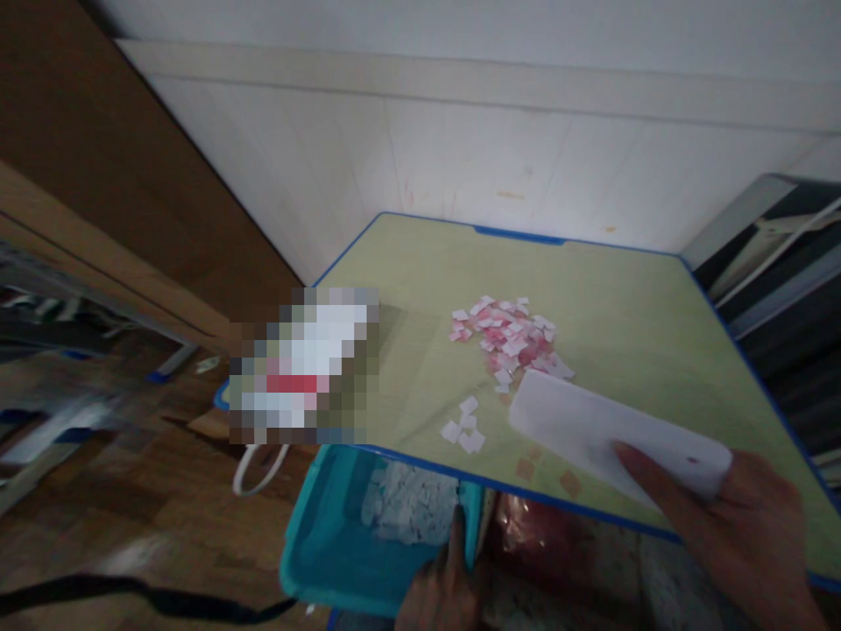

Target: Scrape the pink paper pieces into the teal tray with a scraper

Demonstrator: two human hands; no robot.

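My right hand (742,508) grips a flat white strip (611,429) with a small dark mark near its held end. Its far end rests close to a pile of small pink and white paper pieces (509,333) on the pale green tabletop (413,263). A few white squares (465,427) lie apart, in front of the pile. Below the table's front edge, my left hand (443,587) is closed on the right rim of a teal basin (328,561), index finger stretched along its inside. Many white paper pieces (411,499) fill part of the basin.
A pixelated white object (315,350) stands at the table's left edge, above a white loop (263,469). A red shiny bag (539,535) sits under the table. White wall (460,149) behind; brown panel (131,175) at left; dark strap (164,596) below.
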